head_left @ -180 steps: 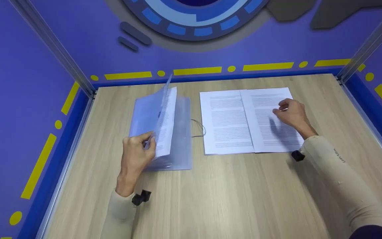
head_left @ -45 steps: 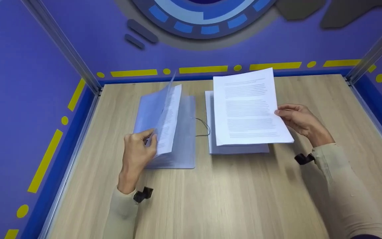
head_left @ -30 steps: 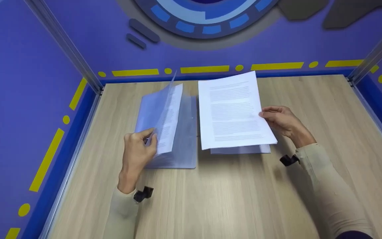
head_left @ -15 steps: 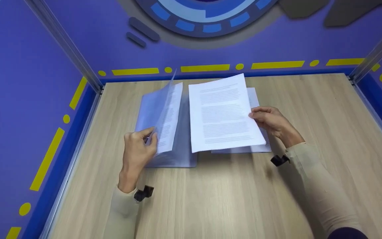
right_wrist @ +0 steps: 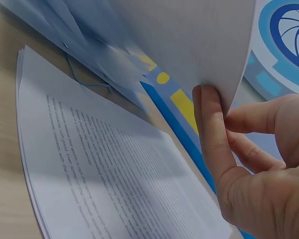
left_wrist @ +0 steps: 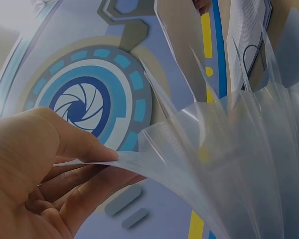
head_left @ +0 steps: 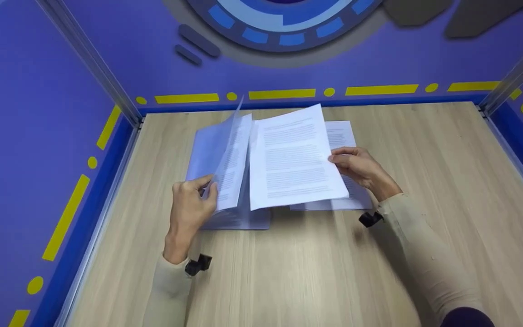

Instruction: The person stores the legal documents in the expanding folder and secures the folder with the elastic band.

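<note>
A translucent expanding file folder [head_left: 211, 150] stands partly fanned on the left of the table. My left hand [head_left: 189, 209] pinches its front leaves between thumb and fingers, and printed paper [head_left: 235, 168] shows inside. The left wrist view has several clear pockets [left_wrist: 229, 144] spread apart. To the right, my right hand [head_left: 361, 170] pinches the right edge of some printed sheets [head_left: 295, 159], raised and tilted. Their left edge is close to the folder's opening; whether it is inside a pocket I cannot tell. Below them lies a paper stack [head_left: 341, 131], partly covered.
A thin elastic cord [right_wrist: 74, 74] extends from the folder. The wooden table [head_left: 288, 272] is bounded by a blue back wall [head_left: 120, 59] with yellow marks and by metal corner posts [head_left: 89, 59]. Black wrist cameras [head_left: 198, 265] are worn on both arms.
My right hand has picked up sheets from the right-hand paper and carried them left, up to the folder. The left hand keeps its pinch on the folder, nearly unmoved.
</note>
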Action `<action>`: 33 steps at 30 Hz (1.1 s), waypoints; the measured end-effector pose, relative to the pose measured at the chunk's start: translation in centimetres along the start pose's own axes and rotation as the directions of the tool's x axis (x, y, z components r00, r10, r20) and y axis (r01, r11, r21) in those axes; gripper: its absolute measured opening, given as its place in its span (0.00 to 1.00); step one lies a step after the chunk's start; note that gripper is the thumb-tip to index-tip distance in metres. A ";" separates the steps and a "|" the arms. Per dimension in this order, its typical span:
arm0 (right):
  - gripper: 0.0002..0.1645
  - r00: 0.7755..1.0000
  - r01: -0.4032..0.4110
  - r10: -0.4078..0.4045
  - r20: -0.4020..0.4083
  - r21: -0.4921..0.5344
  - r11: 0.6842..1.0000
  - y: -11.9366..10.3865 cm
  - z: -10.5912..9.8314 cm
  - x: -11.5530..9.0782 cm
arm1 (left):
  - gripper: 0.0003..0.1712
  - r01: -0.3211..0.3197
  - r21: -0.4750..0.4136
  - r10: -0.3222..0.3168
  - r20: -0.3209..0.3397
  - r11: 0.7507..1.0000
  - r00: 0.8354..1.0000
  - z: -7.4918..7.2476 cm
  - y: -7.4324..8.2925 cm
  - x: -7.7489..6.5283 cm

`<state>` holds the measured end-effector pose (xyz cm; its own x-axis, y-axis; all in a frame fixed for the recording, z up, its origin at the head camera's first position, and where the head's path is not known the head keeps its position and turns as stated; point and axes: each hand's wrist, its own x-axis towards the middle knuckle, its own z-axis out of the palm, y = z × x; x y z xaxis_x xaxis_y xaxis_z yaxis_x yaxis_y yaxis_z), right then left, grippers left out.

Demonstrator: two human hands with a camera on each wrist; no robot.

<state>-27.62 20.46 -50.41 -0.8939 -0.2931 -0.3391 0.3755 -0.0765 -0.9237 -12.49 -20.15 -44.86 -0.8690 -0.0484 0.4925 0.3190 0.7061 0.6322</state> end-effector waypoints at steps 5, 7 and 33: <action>0.09 1.000 -0.006 0.006 0.012 0.019 1.000 0.2 0.7 0.5 | 0.11 -0.012 -0.001 0.012 -0.009 1.000 1.000 0.0 -0.1 0.0; 0.10 1.000 -0.008 0.008 0.010 0.026 1.000 0.2 0.9 0.6 | 0.11 -0.018 0.000 0.018 -0.012 1.000 1.000 0.0 -0.1 -0.1; 0.12 1.000 -0.004 0.005 -0.030 0.027 1.000 1.1 5.5 1.7 | 0.12 -0.003 0.000 0.003 -0.007 1.000 1.000 0.3 -0.1 -0.1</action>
<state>-27.38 14.60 -51.05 -0.8990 -0.2648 -0.3488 0.3856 -0.1010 -0.9171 -12.56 -20.04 -45.14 -0.8653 -0.0512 0.4986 0.3218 0.7060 0.6309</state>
